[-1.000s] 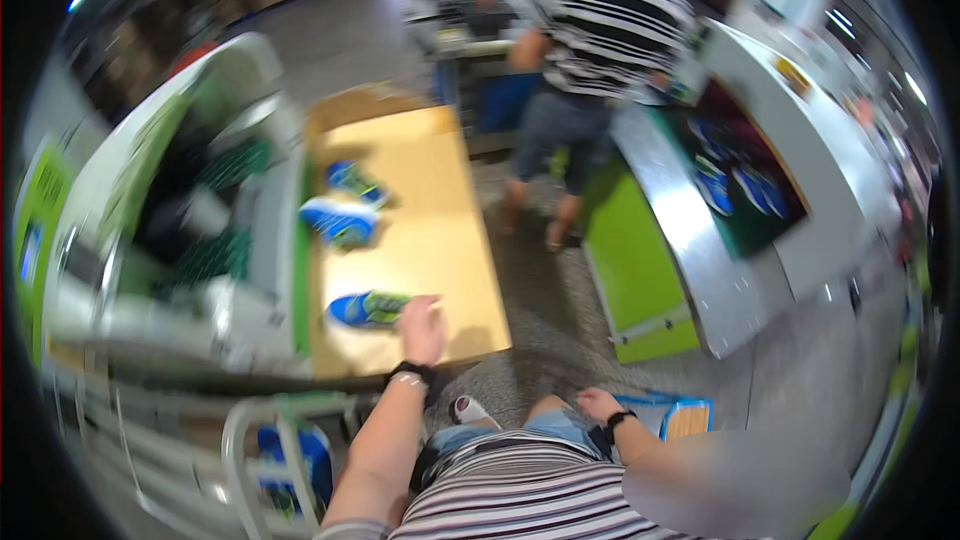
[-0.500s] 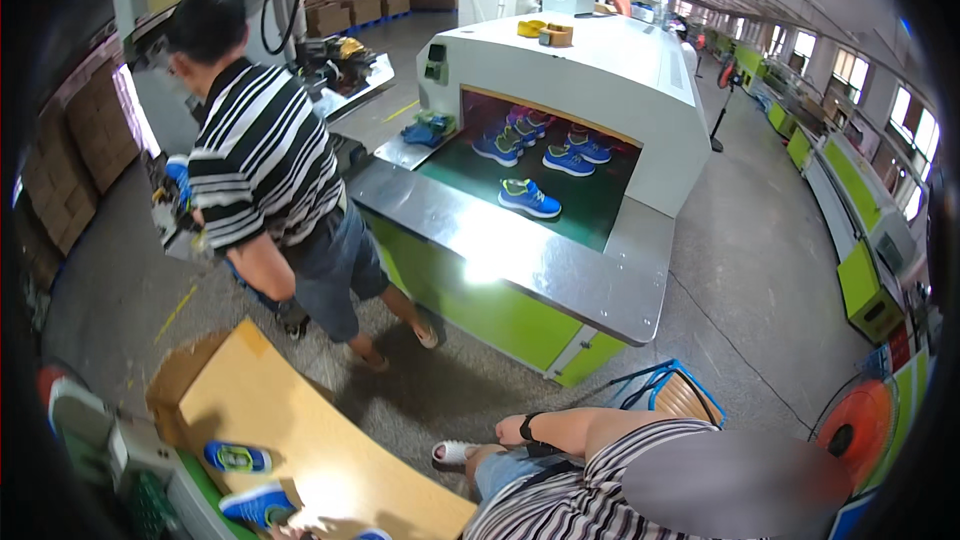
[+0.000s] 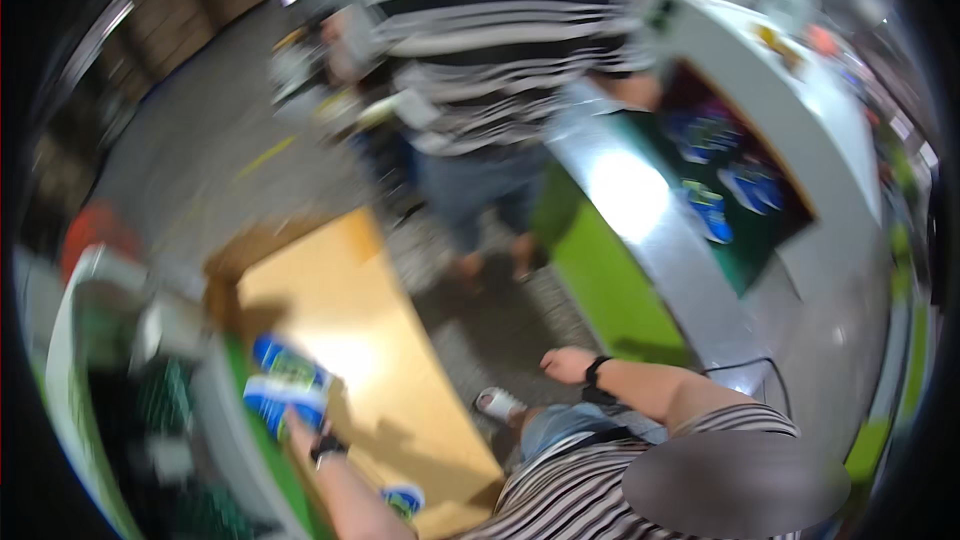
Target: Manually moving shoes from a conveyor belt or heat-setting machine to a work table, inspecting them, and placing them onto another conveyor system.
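On the smooth table (image 3: 385,350), a rounded, white-soled shoe (image 3: 284,400) is newly reached by the left hand (image 3: 303,431); grip cannot be told.

The tan bench (image 3: 385,340) carries a blue shoe (image 3: 285,362), a white-soled shoe (image 3: 275,400) beside it, blurred but seemingly resting, and a third shoe (image 3: 403,499).

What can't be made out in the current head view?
All in the head view:
- Left hand: grip on the blue-and-white shoe unclear; blur, and fingertips merge with the shoe.
- Near shoe: partly hidden by the left forearm.
- Co-worker: head cut off by the top edge.
- Rear belt shoes: count unclear; blur and overlap.
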The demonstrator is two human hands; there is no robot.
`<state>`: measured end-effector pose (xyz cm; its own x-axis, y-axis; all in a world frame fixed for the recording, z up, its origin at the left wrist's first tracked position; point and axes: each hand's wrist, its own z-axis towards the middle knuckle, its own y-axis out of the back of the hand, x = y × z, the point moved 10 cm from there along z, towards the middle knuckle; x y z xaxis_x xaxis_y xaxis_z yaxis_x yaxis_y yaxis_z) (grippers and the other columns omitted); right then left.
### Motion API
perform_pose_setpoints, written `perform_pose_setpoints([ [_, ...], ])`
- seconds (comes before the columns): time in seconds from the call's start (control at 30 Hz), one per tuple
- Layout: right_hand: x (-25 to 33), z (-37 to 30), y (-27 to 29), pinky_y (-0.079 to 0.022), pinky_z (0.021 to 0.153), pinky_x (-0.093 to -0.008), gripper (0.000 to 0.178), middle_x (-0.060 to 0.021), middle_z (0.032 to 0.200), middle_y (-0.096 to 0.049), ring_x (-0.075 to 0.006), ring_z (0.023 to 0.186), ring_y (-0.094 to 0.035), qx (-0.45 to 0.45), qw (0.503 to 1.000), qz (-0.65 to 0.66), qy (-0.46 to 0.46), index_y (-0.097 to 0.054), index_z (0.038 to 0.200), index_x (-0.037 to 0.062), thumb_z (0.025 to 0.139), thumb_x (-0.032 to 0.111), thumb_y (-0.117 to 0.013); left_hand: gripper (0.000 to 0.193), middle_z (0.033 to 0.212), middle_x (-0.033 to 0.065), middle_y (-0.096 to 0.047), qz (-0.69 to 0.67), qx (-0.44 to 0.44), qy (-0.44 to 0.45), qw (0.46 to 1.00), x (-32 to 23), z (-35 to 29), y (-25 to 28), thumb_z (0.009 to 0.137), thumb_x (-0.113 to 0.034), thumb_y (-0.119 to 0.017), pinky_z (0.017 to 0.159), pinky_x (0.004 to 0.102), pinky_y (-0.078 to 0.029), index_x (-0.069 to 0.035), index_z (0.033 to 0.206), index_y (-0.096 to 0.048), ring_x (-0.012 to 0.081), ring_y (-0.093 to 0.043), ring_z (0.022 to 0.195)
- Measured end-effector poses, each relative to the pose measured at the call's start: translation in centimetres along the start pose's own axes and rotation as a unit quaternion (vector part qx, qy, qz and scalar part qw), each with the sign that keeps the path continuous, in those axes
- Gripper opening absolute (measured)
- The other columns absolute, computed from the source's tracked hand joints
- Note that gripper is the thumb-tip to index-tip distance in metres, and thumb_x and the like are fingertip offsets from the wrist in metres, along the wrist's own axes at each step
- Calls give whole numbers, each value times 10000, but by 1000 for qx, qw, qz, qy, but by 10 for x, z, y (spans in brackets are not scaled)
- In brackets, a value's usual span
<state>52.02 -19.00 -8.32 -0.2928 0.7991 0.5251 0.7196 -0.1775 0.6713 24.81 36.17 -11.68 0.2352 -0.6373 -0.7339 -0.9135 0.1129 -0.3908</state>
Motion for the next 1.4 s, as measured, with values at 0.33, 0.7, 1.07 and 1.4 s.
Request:
perform_pose_setpoints([
  [0.33,367,83,3,-456,971,-412,345,-190,1191,-598,-373,1140,-546,-23,909,13,417,-579,1197,17,898,187,-610,775,1300,171,-523,220,-190,-20,957,12,-166,41,802,-149,-737,944,367,-457,11,1421,-297,252,-566,1086],
  [0.7,490,159,-131,-413,1049,-434,816,-310,1350,-465,-449,1225,-485,32,900,97,423,-214,1487,3,801,103,-642,1111,1491,301,-219,321,-147,-123,927,25,-259,20,705,-172,-794,1156,407,-248,47,1505,-54,417,-260,1393],
  [1.07,390,43,-115,-395,1046,-333,664,-211,1342,-529,-253,1241,-517,163,928,205,266,-302,1462,-67,920,145,-621,944,1350,206,-442,102,-204,-128,965,8,-237,14,741,-12,-689,1071,405,-378,-30,1501,-127,322,-470,1249],
  [1.4,651,7,-50,-382,1068,-342,632,-216,1363,-513,-246,1269,-503,221,781,309,496,-371,1431,-42,908,189,-640,792,1340,132,-473,88,-227,-389,888,-257,-319,31,813,-9,-618,1053,326,-361,-28,1495,-215,229,-476,1212],
])
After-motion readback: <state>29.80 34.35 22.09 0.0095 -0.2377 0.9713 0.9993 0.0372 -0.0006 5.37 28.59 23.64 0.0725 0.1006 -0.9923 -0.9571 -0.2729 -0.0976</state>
